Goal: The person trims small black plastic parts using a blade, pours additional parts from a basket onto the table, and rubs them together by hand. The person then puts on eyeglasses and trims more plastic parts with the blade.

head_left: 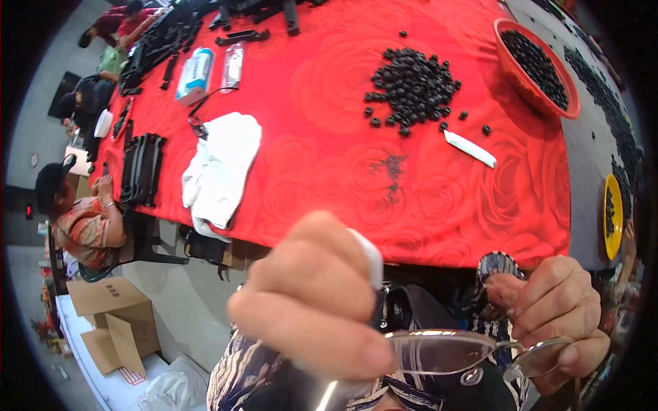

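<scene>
My left hand (308, 301) is raised close to the camera, blurred, fingers curled around a small white object (373, 257). A pair of thin-rimmed glasses (445, 353) sits low in the picture, and my right hand (558, 312) pinches its right lens and frame; a patterned cloth (497, 267) pokes up by the fingers. Beyond lies a red rose-patterned tablecloth (329, 157) with a pile of small black round pieces (411, 85) and a white knife-like strip (469, 148).
A red bowl (531, 85) and a yellow dish (612, 216) hold black pieces at right. A white cloth (219, 168), packets and black parts lie at left. People sit along the left side; cardboard boxes (113, 318) stand on the floor.
</scene>
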`<state>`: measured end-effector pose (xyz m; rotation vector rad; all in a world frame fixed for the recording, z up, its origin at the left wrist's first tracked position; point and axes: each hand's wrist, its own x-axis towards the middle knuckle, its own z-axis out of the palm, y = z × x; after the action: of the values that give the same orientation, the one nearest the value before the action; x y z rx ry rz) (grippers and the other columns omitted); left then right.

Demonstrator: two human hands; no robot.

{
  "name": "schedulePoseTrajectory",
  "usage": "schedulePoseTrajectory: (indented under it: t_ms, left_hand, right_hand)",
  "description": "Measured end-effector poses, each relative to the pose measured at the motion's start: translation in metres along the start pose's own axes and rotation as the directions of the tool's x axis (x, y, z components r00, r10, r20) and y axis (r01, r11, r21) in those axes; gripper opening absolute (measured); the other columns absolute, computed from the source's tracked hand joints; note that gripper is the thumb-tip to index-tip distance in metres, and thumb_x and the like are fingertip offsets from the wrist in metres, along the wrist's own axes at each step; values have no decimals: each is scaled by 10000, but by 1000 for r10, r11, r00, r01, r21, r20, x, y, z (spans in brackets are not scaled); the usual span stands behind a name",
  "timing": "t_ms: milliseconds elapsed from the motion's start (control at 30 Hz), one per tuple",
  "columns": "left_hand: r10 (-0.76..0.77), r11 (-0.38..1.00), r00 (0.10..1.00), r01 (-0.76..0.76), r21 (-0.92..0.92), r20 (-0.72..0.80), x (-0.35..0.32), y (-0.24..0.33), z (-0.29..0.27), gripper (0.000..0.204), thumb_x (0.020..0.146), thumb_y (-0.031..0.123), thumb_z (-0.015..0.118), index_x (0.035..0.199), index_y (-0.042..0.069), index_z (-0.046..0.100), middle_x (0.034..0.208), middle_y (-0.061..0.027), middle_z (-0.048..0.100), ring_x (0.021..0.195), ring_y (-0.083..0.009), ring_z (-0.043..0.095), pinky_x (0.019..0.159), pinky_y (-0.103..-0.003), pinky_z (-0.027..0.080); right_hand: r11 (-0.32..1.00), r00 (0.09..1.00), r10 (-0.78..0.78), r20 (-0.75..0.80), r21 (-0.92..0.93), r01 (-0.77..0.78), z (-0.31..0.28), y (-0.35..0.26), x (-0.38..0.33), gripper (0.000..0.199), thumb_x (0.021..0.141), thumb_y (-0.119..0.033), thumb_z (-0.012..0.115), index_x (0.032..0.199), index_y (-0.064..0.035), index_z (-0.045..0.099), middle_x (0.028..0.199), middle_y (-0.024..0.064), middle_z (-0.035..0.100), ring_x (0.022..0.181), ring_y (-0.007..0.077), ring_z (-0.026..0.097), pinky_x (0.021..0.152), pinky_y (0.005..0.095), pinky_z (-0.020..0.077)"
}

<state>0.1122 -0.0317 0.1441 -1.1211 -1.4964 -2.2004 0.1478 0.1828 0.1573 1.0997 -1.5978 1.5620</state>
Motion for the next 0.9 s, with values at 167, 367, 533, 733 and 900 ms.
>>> schedulePoseTrajectory:
  t_ms: [167, 367, 533, 733, 900]
  left_hand:
    - [-69, 997, 986, 74, -27, 153, -2, 4, -21, 110, 792, 163, 656, 847, 117, 573, 774, -42, 458, 725, -178, 398, 630, -314, 439]
    - [-23, 993, 988, 40, -112, 151, -5, -17, -20, 183, 713, 72, 687, 890, 57, 644, 821, -58, 524, 695, -199, 473, 603, -294, 379]
    - [19, 990, 973, 14, -143, 231, 3, -36, -15, 154, 741, 104, 666, 876, 36, 640, 799, -59, 535, 684, -196, 487, 603, -292, 379]
    - [-153, 977, 983, 165, -135, 98, -3, -53, -6, 104, 799, 35, 574, 884, -18, 604, 822, -92, 563, 707, -170, 519, 623, -284, 403]
    - [-511, 858, 859, 510, -65, -10, -28, -67, -18, 228, 830, -56, 499, 1051, -29, 546, 944, -88, 557, 771, -115, 523, 669, -228, 437]
  right_hand:
    - [1000, 977, -5, 214, -11, 8, -6, 6, 0, 293, 892, -350, 463, 998, -79, 495, 681, 15, 578, 511, 117, 564, 438, 224, 439]
    - [993, 973, -84, 213, -68, 101, -15, 9, -5, 369, 906, -395, 438, 1021, -51, 504, 687, 28, 576, 502, 117, 562, 422, 204, 428]
    - [1000, 972, -1, 235, -19, 5, -24, 0, -2, 329, 908, -336, 449, 997, -24, 500, 706, 65, 594, 524, 136, 578, 427, 246, 466]
    - [976, 987, 137, -86, 180, -120, -20, 34, -36, 344, 920, -261, 474, 862, 71, 543, 536, 114, 515, 396, 172, 491, 358, 292, 411]
    - [915, 892, 396, -217, 171, -365, -18, 55, -64, 346, 902, -273, 509, 823, 56, 580, 539, 96, 532, 449, 161, 511, 431, 266, 418]
